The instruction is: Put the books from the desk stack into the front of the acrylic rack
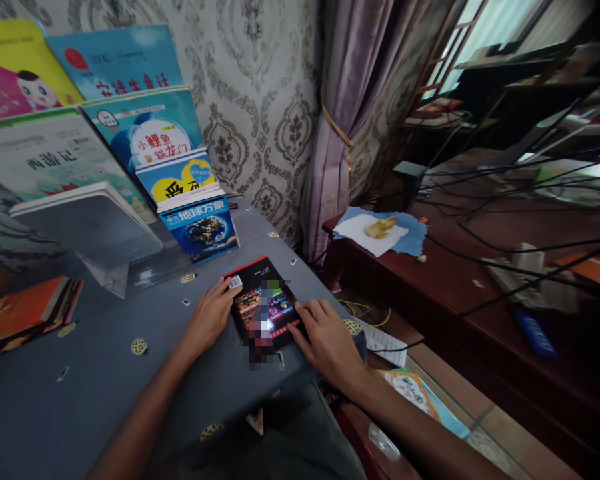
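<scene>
A black book (253, 270) with red edging, a white barcode label and small colourful pictures lies flat near the table's right edge. Part of its cover is pixelated, and light glares off it. My left hand (211, 312) holds its left side, fingertips beside the barcode. On the opposite side, my right hand (330, 340) grips the right edge, thumb towards the near corner. Just beyond the book stands a blue book (200, 230) with a globe on its cover.
Tiers of upright books (165, 133) stand at the back left, with orange-covered books (25, 313) lying at far left. A gathered purple curtain (347, 100) hangs by the wall. Rightward, a dark red desk (460, 267) carries tangled cables and a blue cloth (415, 237).
</scene>
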The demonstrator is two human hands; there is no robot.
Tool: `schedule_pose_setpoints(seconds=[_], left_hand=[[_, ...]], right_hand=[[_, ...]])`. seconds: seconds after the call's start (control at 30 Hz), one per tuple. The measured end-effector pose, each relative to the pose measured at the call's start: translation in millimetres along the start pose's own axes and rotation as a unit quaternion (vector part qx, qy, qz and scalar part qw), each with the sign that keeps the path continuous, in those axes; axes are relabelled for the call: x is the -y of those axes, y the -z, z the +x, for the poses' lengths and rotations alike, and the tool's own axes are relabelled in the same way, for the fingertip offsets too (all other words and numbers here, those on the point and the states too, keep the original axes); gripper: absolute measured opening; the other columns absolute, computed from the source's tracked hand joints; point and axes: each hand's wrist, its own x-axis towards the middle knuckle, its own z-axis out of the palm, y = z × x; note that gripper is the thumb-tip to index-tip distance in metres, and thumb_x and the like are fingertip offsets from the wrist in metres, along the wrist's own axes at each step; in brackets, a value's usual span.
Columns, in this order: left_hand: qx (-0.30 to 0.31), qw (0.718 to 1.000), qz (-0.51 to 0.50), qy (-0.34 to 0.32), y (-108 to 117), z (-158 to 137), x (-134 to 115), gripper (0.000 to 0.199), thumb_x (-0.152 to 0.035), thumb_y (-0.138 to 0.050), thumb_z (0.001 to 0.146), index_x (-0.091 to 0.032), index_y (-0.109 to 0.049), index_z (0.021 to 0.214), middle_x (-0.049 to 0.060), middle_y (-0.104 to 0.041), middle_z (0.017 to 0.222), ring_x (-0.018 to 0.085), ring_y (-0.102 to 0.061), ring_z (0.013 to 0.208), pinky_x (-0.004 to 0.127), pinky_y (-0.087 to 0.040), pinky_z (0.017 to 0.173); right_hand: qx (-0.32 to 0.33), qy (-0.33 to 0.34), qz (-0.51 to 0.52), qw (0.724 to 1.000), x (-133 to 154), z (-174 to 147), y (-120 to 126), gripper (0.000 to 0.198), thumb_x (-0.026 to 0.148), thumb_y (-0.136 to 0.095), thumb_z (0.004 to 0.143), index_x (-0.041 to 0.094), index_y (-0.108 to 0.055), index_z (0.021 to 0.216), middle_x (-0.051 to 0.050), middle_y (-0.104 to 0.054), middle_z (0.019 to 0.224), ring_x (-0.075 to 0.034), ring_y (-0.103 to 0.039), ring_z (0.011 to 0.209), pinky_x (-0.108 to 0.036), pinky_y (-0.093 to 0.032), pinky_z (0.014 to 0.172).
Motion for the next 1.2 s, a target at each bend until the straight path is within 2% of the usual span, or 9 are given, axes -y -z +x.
schedule_pose_setpoints(seconds=[0.17,0.27,0.33,0.43,0.6,0.77,1.0,1.1,1.2], left_hand=[[-0.040,0.999,0.016,0.021,-6.8,1.2,-14.0,0.034,-0.029,-0.043,0.101,-0.024,-0.063,0.129,0.010,-0.057,0.144,0.029,-0.045,0.141,0.053,-0.043,0.112],[-0.078,0.996,0.028,0.015,-11.5,-1.6,-20.8,0.034,-0.029,-0.043,0.101,-0.021,-0.062,0.128,0.013,-0.057,0.141,0.030,-0.048,0.136,0.053,-0.044,0.109],[-0.099,0.995,0.031,0.010,-13.0,-3.3,-23.3,0.034,-0.027,-0.042,0.101,-0.020,-0.062,0.128,0.014,-0.059,0.135,0.029,-0.052,0.128,0.051,-0.047,0.105],[-0.097,0.994,0.054,0.011,-13.2,-4.7,-25.1,0.035,-0.022,-0.042,0.099,-0.018,-0.062,0.127,0.015,-0.062,0.123,0.029,-0.057,0.112,0.048,-0.051,0.095],[-0.073,0.990,0.116,0.020,-10.3,-4.8,-27.7,0.033,-0.021,-0.043,0.098,-0.014,-0.064,0.123,0.017,-0.063,0.120,0.030,-0.057,0.105,0.046,-0.050,0.089],[-0.029,0.986,0.163,0.024,-2.0,-3.1,-33.8,0.028,-0.022,-0.045,0.098,-0.018,-0.069,0.111,0.013,-0.066,0.105,0.029,-0.057,0.100,0.046,-0.049,0.088],[-0.050,0.989,0.139,0.017,1.0,-1.5,-36.8,0.036,-0.024,-0.040,0.101,-0.022,-0.060,0.131,0.011,-0.064,0.121,0.027,-0.058,0.107,0.047,-0.047,0.093],[-0.054,0.992,0.115,0.027,-0.5,-1.3,-34.4,0.036,-0.025,-0.042,0.100,-0.024,-0.061,0.131,0.011,-0.064,0.121,0.028,-0.058,0.109,0.048,-0.048,0.094],[-0.067,0.994,0.079,0.037,-2.1,-1.8,-30.2,0.035,-0.029,-0.045,0.100,-0.025,-0.063,0.129,0.012,-0.061,0.128,0.029,-0.057,0.116,0.049,-0.048,0.096]], right_hand=[[0.037,-0.014,0.034,0.999,-4.4,14.0,4.5,0.022,0.028,-0.054,0.096,0.013,-0.068,0.105,-0.014,-0.066,0.099,-0.030,-0.058,0.092,-0.046,-0.052,0.082],[0.045,0.022,0.092,0.995,4.6,37.0,0.9,0.029,0.029,-0.048,0.099,0.013,-0.068,0.113,-0.018,-0.066,0.120,-0.031,-0.060,0.109,-0.048,-0.051,0.094],[0.045,0.065,0.157,0.984,18.3,57.5,-6.8,0.036,0.029,-0.043,0.101,0.011,-0.064,0.125,-0.019,-0.062,0.134,-0.030,-0.056,0.125,-0.046,-0.046,0.106],[0.074,0.106,0.228,0.965,42.0,91.3,-23.5,0.043,0.033,-0.040,0.104,0.009,-0.057,0.136,-0.018,-0.058,0.142,-0.026,-0.048,0.138,-0.044,-0.040,0.114],[0.147,0.119,0.260,0.947,58.4,130.6,-45.3,0.048,0.040,-0.037,0.105,0.006,-0.057,0.134,-0.020,-0.061,0.138,-0.026,-0.051,0.136,-0.043,-0.038,0.115],[0.143,0.135,0.235,0.952,40.8,135.1,-54.7,0.051,0.040,-0.031,0.107,0.007,-0.055,0.137,-0.018,-0.058,0.143,-0.026,-0.046,0.141,-0.046,-0.035,0.117],[0.089,0.085,0.197,0.973,-8.3,129.7,-66.0,0.045,0.035,-0.033,0.106,0.013,-0.056,0.137,-0.016,-0.056,0.145,-0.026,-0.044,0.142,-0.049,-0.036,0.117],[0.096,0.082,0.189,0.974,-25.2,128.2,-69.5,0.044,0.029,-0.033,0.104,0.011,-0.054,0.139,-0.018,-0.052,0.149,-0.027,-0.041,0.144,-0.053,-0.035,0.117],[0.097,0.097,0.187,0.973,-30.5,127.2,-70.7,0.044,0.026,-0.033,0.104,0.013,-0.053,0.141,-0.017,-0.050,0.150,-0.026,-0.040,0.145,-0.054,-0.036,0.117]])
